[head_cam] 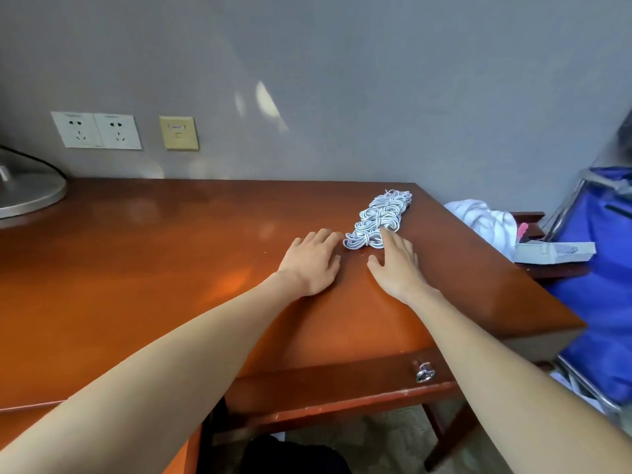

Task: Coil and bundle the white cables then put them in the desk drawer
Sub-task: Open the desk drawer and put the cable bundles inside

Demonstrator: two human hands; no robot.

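Cables [378,218], white and lying in a loose heap, sit on the counter [171,268] toward its far right corner. The right hand [396,265] is open, fingertips touching the heap's near end; the left hand [313,261] rests flat and empty just left of it. Nothing is gripped. The heap lies close to the counter's right edge, so a careless pull could probably drag strands over it or tighten tangles. The drawer [342,378], below the heap at the counter's front, is shut.

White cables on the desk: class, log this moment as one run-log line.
white cables: piled on desk | left hand: flat, empty | right hand: fingertips on pile | drawer: shut
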